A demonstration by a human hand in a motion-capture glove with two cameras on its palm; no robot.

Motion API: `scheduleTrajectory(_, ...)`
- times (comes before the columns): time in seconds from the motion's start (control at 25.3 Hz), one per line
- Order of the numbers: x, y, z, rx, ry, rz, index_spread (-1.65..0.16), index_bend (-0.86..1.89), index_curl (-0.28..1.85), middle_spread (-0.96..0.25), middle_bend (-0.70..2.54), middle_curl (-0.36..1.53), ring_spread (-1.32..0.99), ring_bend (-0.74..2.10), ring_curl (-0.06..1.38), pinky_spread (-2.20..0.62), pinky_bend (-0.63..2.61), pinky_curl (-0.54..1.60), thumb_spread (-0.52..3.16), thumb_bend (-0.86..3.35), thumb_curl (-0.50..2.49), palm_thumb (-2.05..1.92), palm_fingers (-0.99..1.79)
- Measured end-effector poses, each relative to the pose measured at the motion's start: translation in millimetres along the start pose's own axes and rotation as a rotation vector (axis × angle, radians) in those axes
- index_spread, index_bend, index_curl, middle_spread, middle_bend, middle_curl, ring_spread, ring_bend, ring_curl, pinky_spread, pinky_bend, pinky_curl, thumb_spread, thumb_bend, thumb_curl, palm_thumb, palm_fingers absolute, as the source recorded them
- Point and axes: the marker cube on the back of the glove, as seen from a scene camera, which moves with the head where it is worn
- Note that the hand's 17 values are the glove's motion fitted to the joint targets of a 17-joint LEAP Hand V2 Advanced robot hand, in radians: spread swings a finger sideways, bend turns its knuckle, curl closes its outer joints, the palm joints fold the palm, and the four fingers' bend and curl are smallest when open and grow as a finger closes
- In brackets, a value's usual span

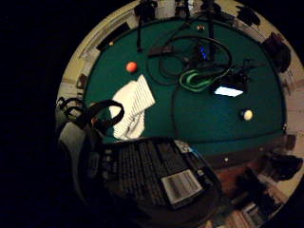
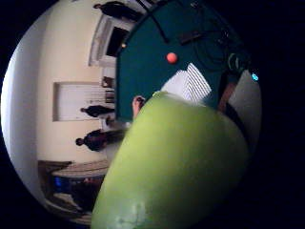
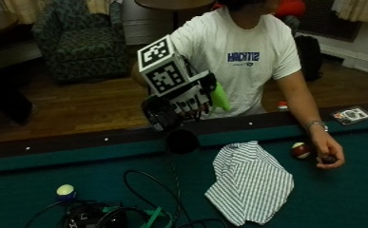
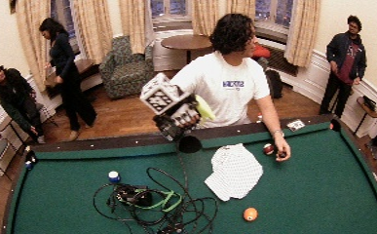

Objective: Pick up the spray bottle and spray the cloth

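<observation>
Worktop (image 3: 335, 204) is a green felt pool table with a dark rail, flat and matte. Striped cloth (image 3: 250, 183) lies crumpled on the felt just inside the near rail, soft thin fabric, white with fine dark stripes, folds uneven. Right hand (image 3: 183, 102) in the black glove is raised above the rail, well clear of the felt, fingers curled round the spray bottle (image 3: 220, 96); bottle is glossy lime-green plastic, smooth and rounded, with a dark printed label and barcode showing in the little finger side palm view. Bottle fills most of the thumb side palm view, so it sits right against the palm. Pickup step looks done; spraying is the step now in hand. Nozzle direction cannot be told, so next move likely calls for bringing the bottle over and nearer the cloth, aiming the nozzle down at it, and squeezing the trigger. Bare hand (image 3: 328, 154) rests on the felt near a red-and-white ball (image 3: 300, 150). Tangle of black and green cables (image 3: 133, 211) lies on the felt apart from the cloth, with an orange ball (image 4: 250, 214) further out.
</observation>
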Motion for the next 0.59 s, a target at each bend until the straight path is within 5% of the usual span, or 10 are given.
scheduleTrajectory(0.59, -45, -56, 132, -0.355, 0.491, 0.034, -0.26, 0.45, 0.58, -0.20, 0.69, 0.57, -0.22, 0.70, 0.48, -0.31, 0.39, 0.39, 0.33, -0.03, 0.77, 0.89, 1.39)
